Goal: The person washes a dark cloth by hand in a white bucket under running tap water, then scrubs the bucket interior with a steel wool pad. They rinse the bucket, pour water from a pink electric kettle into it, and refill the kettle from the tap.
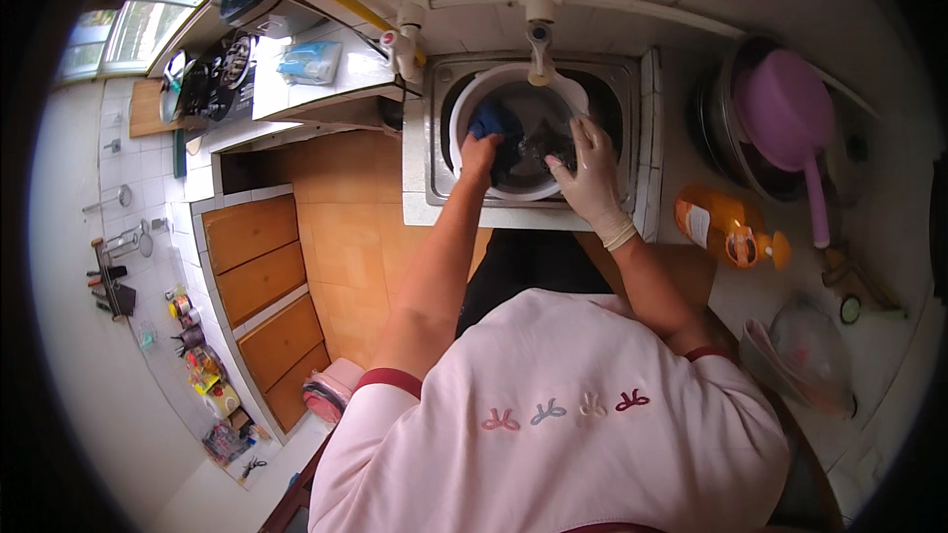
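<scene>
A round white basin [459, 100] stands in a stainless steel sink [629, 100], with water in it. My bare left hand [481, 154] grips a dark blue cloth [495, 118] at the basin's left side. On my right hand [589, 163] is a pale, thin glove, wet and reaching over the basin's right rim. Its thumb and fingers are round a dark, wet item [549, 142], perhaps cloth; its exact kind cannot be told. Above the basin's far edge juts a white tap [540, 59].
A second tap [401, 52] is left of the sink. To the right lie an orange pump bottle [722, 226] and a purple ladle [786, 111] over metal bowls [729, 133]. A blue-white packet [309, 63] lies on the left counter, near a gas stove [222, 78].
</scene>
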A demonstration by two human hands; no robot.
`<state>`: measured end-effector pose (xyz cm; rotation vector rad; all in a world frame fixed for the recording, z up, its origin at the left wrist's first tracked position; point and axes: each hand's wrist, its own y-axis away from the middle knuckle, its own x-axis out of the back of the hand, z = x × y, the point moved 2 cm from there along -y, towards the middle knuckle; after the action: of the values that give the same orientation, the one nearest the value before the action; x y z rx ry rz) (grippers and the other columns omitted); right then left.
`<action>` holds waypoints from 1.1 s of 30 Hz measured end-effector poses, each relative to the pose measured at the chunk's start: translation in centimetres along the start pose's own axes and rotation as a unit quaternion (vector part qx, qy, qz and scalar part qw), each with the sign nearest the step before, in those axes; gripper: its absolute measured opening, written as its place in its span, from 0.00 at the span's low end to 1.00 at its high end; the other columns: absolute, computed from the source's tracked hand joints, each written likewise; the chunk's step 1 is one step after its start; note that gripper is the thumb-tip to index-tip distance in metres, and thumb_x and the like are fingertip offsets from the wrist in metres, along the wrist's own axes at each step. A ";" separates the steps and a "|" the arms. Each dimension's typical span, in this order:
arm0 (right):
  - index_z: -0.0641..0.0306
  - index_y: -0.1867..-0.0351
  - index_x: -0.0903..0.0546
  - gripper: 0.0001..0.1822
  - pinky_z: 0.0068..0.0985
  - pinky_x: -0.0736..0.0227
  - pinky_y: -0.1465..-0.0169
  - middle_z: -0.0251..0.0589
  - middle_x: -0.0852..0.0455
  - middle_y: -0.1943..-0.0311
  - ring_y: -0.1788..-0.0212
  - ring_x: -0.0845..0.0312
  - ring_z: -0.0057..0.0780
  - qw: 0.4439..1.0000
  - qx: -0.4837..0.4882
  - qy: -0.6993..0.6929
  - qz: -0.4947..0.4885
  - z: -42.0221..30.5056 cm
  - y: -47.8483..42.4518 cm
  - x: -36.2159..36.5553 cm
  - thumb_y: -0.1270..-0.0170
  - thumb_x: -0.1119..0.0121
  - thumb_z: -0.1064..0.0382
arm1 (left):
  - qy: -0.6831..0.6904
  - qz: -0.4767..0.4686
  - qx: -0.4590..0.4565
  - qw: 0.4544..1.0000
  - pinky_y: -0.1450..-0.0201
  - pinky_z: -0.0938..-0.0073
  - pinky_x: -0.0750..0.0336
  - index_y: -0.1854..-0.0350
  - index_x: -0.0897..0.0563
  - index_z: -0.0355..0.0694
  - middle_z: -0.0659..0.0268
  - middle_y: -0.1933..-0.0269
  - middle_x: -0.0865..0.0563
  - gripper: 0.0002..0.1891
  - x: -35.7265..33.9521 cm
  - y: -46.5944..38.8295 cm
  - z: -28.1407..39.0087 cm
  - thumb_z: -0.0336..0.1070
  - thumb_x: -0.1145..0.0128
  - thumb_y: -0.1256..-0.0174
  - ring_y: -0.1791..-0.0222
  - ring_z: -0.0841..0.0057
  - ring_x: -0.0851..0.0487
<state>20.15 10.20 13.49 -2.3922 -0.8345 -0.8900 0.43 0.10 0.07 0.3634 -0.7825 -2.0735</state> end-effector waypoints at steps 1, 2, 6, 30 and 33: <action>0.71 0.38 0.33 0.36 0.44 0.42 0.34 0.59 0.35 0.37 0.35 0.40 0.54 1.000 -0.021 0.021 0.011 0.9 0.3 0.0 0.45 0.33 0.56 | -0.029 0.020 -0.012 0.999 0.53 0.70 0.25 0.50 0.22 0.34 0.57 0.58 0.16 0.22 -1.0 0.4 -0.1 0.30 0.38 0.50 0.59 0.67 0.18; 0.71 0.37 0.34 0.37 0.44 0.43 0.34 0.58 0.37 0.36 0.34 0.42 0.54 0.996 -0.049 0.059 0.038 1.9 0.4 0.1 0.46 0.33 0.57 | -0.059 0.047 -0.036 0.997 0.52 0.70 0.26 0.50 0.23 0.32 0.56 0.56 0.16 0.22 -1.8 0.5 0.0 0.30 0.37 0.50 0.58 0.66 0.18; 0.74 0.37 0.35 0.33 0.42 0.30 0.43 0.57 0.25 0.46 0.44 0.27 0.49 0.960 -0.269 -0.071 -0.022 6.6 2.4 -3.0 0.41 0.37 0.60 | -0.104 0.103 -0.104 0.984 0.47 0.70 0.27 0.43 0.26 0.30 0.51 0.53 0.16 0.27 -1.1 0.2 -0.5 0.32 0.36 0.46 0.53 0.63 0.18; 0.68 0.55 0.22 0.10 0.27 0.26 0.63 0.46 0.19 0.71 0.68 0.20 0.34 0.977 -0.021 -0.206 -0.042 -15.1 -3.7 -3.9 0.36 0.45 0.70 | 0.107 0.130 -0.218 0.961 0.69 0.83 0.24 0.67 0.19 0.35 0.67 0.70 0.16 0.05 22.1 0.7 15.2 0.32 0.44 0.36 0.74 0.83 0.20; 0.68 0.51 0.23 0.14 0.23 0.27 0.58 0.43 0.18 0.64 0.63 0.21 0.27 0.936 0.172 -0.302 -0.047 -28.2 -11.1 -5.5 0.38 0.44 0.76 | 0.114 0.114 -0.211 0.964 0.70 0.84 0.25 0.68 0.19 0.36 0.67 0.70 0.17 0.05 25.9 0.6 12.6 0.31 0.45 0.35 0.73 0.83 0.20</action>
<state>-2.58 -0.49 31.27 -2.3273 -1.2166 0.0038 -20.74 -16.23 10.82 0.2518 -0.2206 -1.8765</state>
